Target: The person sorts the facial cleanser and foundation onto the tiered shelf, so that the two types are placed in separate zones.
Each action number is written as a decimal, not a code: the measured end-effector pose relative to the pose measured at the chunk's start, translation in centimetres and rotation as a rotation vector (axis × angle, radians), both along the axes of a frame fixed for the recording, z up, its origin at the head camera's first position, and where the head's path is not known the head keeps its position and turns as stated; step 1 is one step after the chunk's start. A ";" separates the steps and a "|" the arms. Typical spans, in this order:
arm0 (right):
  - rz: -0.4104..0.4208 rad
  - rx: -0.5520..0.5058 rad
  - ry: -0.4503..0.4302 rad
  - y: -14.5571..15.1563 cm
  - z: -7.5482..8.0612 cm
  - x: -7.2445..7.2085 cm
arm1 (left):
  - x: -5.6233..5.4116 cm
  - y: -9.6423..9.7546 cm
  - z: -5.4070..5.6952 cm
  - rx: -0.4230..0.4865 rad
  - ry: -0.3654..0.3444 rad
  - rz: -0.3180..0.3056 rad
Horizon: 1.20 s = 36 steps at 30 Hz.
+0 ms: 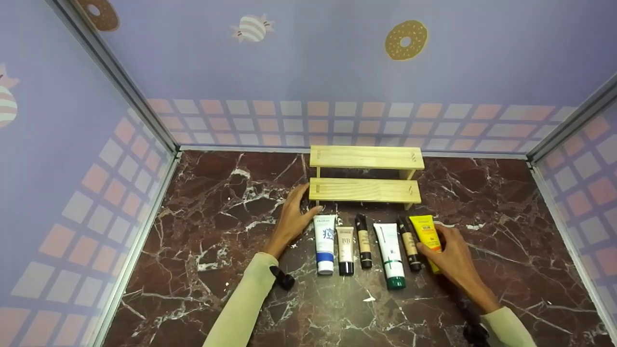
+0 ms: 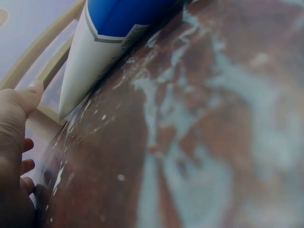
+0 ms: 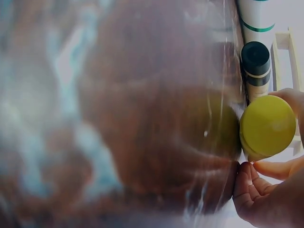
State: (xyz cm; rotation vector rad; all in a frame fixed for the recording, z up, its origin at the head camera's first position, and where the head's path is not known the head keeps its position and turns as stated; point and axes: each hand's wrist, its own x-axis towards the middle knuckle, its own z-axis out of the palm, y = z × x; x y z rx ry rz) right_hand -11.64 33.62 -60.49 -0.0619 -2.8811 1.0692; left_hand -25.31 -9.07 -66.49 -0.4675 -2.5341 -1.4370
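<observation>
Between the thumb and fingers of my right hand [image 1: 453,255] is a yellow tube [image 1: 424,229], lying on the tabletop at the right end of a row. Its round yellow cap [image 3: 267,126] faces the right wrist camera. My left hand [image 1: 291,218] is at the left end of a two-step wooden rack [image 1: 365,190], fingers extended along its side; whether they touch it I cannot tell. The left thumb is near the top of a white tube with a blue lower end [image 1: 324,236]. Beside that tube lies a beige BB tube with a black cap [image 1: 345,243].
Between the BB tube and the yellow one lie a slim black-and-beige tube [image 1: 363,241], a white tube with a green cap [image 1: 389,250] and another slim tube [image 1: 409,243]. The dark marbled tabletop [image 1: 217,231] meets patterned panels [image 1: 289,62] at the back and sides.
</observation>
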 end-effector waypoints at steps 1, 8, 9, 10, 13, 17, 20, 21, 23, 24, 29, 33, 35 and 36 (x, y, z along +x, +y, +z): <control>-0.001 0.001 0.004 0.0 -0.1 0.0 | -0.1 0.0 -0.1 -0.005 -0.011 -0.005; -0.018 0.013 0.024 -0.1 -0.2 0.0 | -0.6 0.4 -0.4 -0.016 -0.012 0.002; -0.020 0.016 0.026 -0.2 -0.2 0.0 | -0.6 0.5 -0.3 -0.008 -0.006 0.010; -0.022 0.018 0.026 -0.2 -0.2 0.0 | -0.6 0.7 -0.1 0.011 0.003 0.016; -0.025 0.023 0.017 -0.3 -0.2 0.0 | -0.3 1.0 0.7 0.089 0.015 0.029; -0.029 0.023 0.001 -0.4 -0.2 0.0 | 0.4 1.5 2.3 0.253 -0.021 0.006; -0.039 0.025 -0.007 -0.4 -0.2 -0.1 | 0.7 1.8 3.1 0.322 -0.063 0.002; -0.044 0.026 -0.010 -0.4 -0.2 -0.1 | 0.8 1.9 3.2 0.327 -0.070 0.006; -0.052 0.033 -0.014 -0.4 -0.1 -0.2 | 0.8 1.9 3.4 0.331 -0.082 0.010; -0.058 0.039 -0.016 -0.5 -0.1 -0.2 | 0.8 2.0 3.4 0.334 -0.087 0.008; -0.096 0.086 -0.058 -0.5 0.2 -0.2 | 0.8 1.8 3.3 0.348 -0.106 -0.002; -0.114 0.102 -0.095 -0.4 0.4 -0.1 | 0.7 1.8 3.2 0.361 -0.099 0.001; -0.118 0.102 -0.104 -0.3 0.6 -0.1 | 0.7 1.9 3.1 0.371 -0.097 -0.002; -0.120 0.099 -0.106 -0.2 0.7 -0.1 | 0.7 1.9 3.0 0.375 -0.098 -0.004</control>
